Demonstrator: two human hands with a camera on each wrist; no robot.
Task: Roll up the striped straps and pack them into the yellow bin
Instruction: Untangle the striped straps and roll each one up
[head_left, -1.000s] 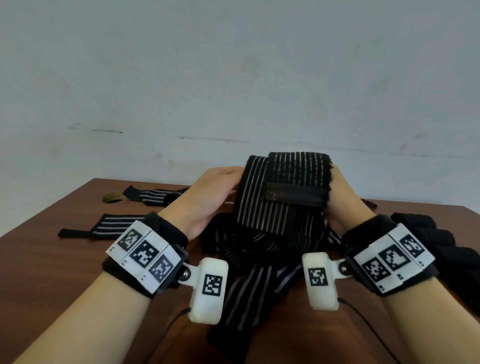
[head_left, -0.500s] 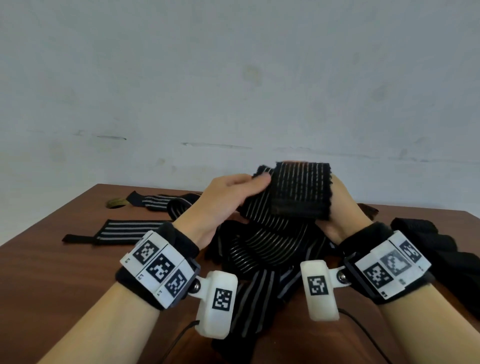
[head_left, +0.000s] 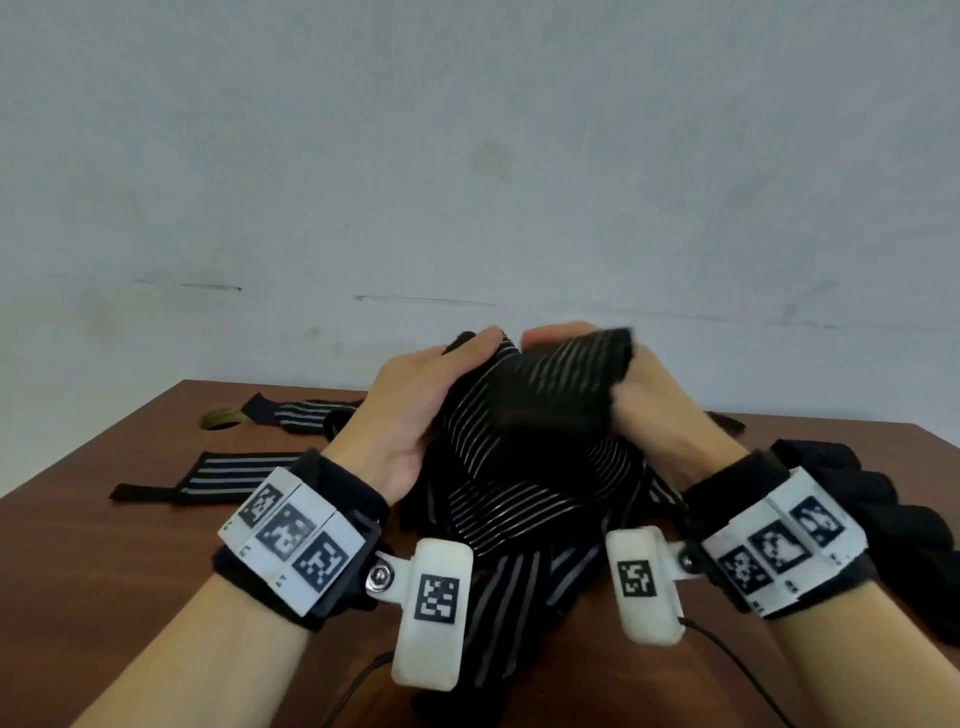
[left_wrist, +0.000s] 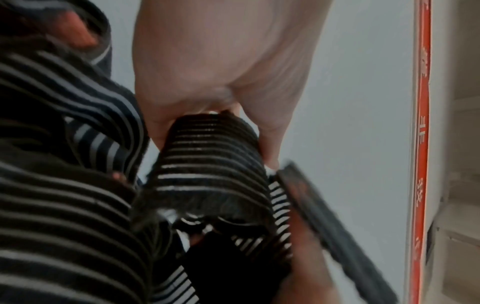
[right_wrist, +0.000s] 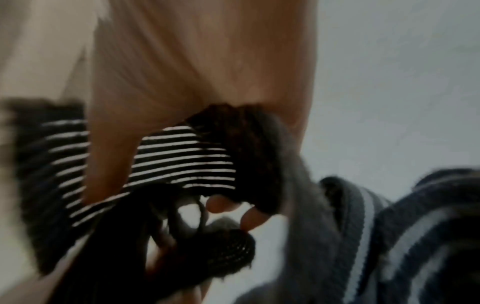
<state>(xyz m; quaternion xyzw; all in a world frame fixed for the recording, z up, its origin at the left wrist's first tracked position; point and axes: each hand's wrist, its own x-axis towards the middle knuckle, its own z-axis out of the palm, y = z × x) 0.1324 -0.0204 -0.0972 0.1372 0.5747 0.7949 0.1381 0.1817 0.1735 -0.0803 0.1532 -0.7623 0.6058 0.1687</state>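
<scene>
Both hands up over the tabletop (head_left: 78, 545): left hand (head_left: 410, 410) and right hand (head_left: 654, 410) each clamp the striped strap (head_left: 540, 395), keeping the roll tight; loose straps (head_left: 228, 473) wait at ten o'clock.

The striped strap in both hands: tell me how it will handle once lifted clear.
Probably floppy: the striped strap sags in soft folds below the left hand and right hand. Likely light, since its tail hangs thin and flat. Its half-made roll would probably loosen if let go.
</scene>
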